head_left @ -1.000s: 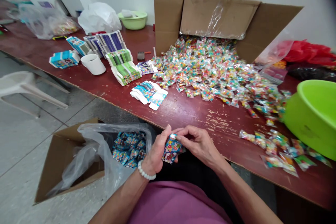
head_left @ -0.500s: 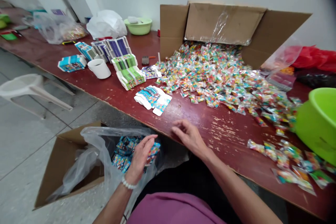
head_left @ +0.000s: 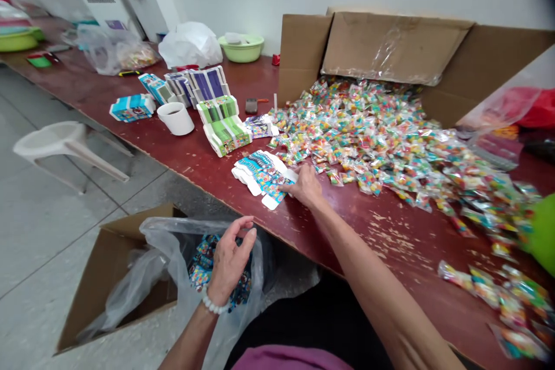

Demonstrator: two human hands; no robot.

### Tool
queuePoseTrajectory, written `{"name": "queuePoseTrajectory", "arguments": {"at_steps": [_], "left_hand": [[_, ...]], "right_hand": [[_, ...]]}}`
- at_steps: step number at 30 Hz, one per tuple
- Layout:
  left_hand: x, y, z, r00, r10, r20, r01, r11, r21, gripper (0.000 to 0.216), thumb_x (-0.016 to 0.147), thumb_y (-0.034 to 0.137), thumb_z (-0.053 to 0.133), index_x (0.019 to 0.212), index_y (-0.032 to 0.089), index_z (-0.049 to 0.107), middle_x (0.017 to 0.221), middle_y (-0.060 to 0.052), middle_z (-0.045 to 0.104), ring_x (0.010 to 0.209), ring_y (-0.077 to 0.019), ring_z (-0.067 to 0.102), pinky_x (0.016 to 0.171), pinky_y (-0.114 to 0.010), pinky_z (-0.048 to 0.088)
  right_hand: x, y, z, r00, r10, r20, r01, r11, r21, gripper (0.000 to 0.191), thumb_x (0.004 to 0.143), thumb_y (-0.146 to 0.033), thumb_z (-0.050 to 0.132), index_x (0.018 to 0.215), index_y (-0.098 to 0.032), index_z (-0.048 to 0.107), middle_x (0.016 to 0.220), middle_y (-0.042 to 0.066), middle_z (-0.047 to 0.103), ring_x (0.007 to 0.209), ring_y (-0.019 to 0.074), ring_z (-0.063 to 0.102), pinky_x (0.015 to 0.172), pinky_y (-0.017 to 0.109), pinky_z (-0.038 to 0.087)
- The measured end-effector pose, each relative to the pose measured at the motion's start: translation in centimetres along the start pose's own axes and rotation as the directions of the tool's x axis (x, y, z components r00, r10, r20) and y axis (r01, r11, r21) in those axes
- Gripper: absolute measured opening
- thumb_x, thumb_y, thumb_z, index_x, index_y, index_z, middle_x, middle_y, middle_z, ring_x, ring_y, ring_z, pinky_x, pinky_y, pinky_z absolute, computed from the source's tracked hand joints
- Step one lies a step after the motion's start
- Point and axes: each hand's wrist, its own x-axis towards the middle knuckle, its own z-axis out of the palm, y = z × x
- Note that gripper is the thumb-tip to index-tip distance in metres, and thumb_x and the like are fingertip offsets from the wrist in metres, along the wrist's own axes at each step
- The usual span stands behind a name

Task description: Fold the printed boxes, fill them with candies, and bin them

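My right hand [head_left: 307, 187] is at the near right end of a fanned stack of flat blue printed cartons [head_left: 263, 169] on the table. Its thumb lies on the top carton and the fingers close at the edge, gripping it. My left hand [head_left: 232, 254], with a white bead bracelet at the wrist, is held above a plastic-lined cardboard box [head_left: 117, 277] on the floor side. Its fingers are apart and hold nothing. Under it, several filled blue packets [head_left: 200, 269] lie in the clear plastic bag [head_left: 162, 243].
Wrapped candies [head_left: 368, 133] spill from a large carton [head_left: 396, 46] across the dark red table [head_left: 347, 225]. Bundled green cartons [head_left: 223, 127], a white tape roll [head_left: 176, 119] and a pale green basin [head_left: 241, 49] stand further left. A white stool [head_left: 69, 141] is on the floor.
My right hand has moved forward from the table's front edge to the flat blue cartons and taken hold of one. My left hand stays above the bag, its fingers more curled. The view has shifted slightly left.
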Motion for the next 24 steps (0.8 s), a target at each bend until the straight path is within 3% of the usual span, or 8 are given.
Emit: {"name": "queuePoseTrajectory", "arguments": {"at_steps": [6,9,11,13,15,16,21,24], "left_hand": [[-0.1,1.5,-0.1,0.995,-0.007,-0.099,-0.005,0.993,-0.121,0.037,0.083,0.040,0.068,0.116,0.023,0.065,0.108,-0.006,0.069,0.089,-0.0194,0.062,0.085,-0.029,0.045],[-0.8,3.4,0.6,0.984,-0.074,0.162,0.133,0.910,-0.394,0.038,0.083,0.041,0.068,0.116,0.021,0.065,0.109,-0.007,0.070,0.099,-0.0207,0.062,0.088,-0.029,0.045],[-1.6,4.7,1.7,0.849,-0.050,0.527,0.375,0.759,-0.532,0.042,0.080,0.044,0.071,0.112,0.018,0.067,0.107,-0.010,0.071,0.097,-0.0231,0.065,0.085,-0.031,0.047],[-2.7,5.5,2.9,0.612,0.064,0.789,0.597,0.618,-0.513,0.049,0.071,0.047,0.077,0.107,0.015,0.069,0.100,-0.013,0.072,0.088,-0.0263,0.069,0.079,-0.034,0.050],[-3.7,6.0,4.0,0.450,0.148,0.881,0.696,0.560,-0.450,0.054,0.063,0.048,0.081,0.102,0.014,0.070,0.088,-0.013,0.072,0.078,-0.0277,0.071,0.076,-0.037,0.051],[-4.1,6.1,4.4,0.424,0.158,0.892,0.706,0.560,-0.434,0.054,0.061,0.048,0.082,0.101,0.014,0.070,0.083,-0.011,0.072,0.075,-0.0274,0.071,0.075,-0.037,0.052],[-4.7,6.7,5.1,0.589,0.099,0.802,0.525,0.707,-0.474,0.040,0.063,0.038,0.084,0.091,0.012,0.071,0.075,-0.009,0.071,0.068,-0.0207,0.068,0.065,-0.028,0.050],[-4.9,7.2,5.4,0.659,0.053,0.750,0.454,0.767,-0.453,0.030,0.064,0.032,0.085,0.083,0.012,0.071,0.069,-0.007,0.070,0.065,-0.0187,0.065,0.064,-0.028,0.052]], "right_hand": [[-3.3,0.6,-3.4,0.996,-0.029,0.088,0.000,0.947,0.322,0.024,0.081,-0.035,0.058,0.097,-0.019,0.051,0.082,0.001,0.064,0.075,0.0181,0.064,0.070,0.032,0.052],[-7.1,0.2,-6.0,0.974,-0.127,0.189,0.004,0.839,0.545,0.028,0.077,-0.040,0.067,0.092,-0.021,0.054,0.082,0.000,0.067,0.074,0.0165,0.064,0.069,0.030,0.052],[-9.8,-0.3,-7.3,0.938,-0.191,0.290,-0.058,0.738,0.672,0.028,0.077,-0.039,0.073,0.092,-0.022,0.056,0.083,0.000,0.068,0.074,0.0155,0.064,0.068,0.028,0.051],[-12.1,-0.6,-8.1,0.906,-0.209,0.367,-0.135,0.680,0.720,0.026,0.080,-0.039,0.072,0.094,-0.023,0.057,0.082,-0.001,0.067,0.070,0.0141,0.063,0.063,0.026,0.050],[-13.6,-0.7,-8.4,0.893,-0.211,0.397,-0.171,0.657,0.735,0.026,0.083,-0.039,0.071,0.098,-0.022,0.058,0.082,-0.001,0.066,0.067,0.0128,0.061,0.059,0.024,0.049],[-14.1,-0.7,-8.6,0.893,-0.211,0.397,-0.175,0.650,0.740,0.027,0.083,-0.040,0.071,0.101,-0.022,0.059,0.083,0.000,0.066,0.067,0.0125,0.061,0.057,0.023,0.049],[-16.4,-0.6,-9.0,0.892,-0.188,0.411,-0.210,0.634,0.745,0.052,0.077,-0.036,0.077,0.122,-0.026,0.052,0.095,0.001,0.065,0.071,0.0131,0.063,0.051,0.020,0.049],[-17.8,-0.9,-9.1,0.864,-0.195,0.464,-0.248,0.638,0.729,0.045,0.079,-0.039,0.076,0.117,-0.025,0.056,0.086,-0.001,0.063,0.053,0.0083,0.053,0.038,0.017,0.041]]}}
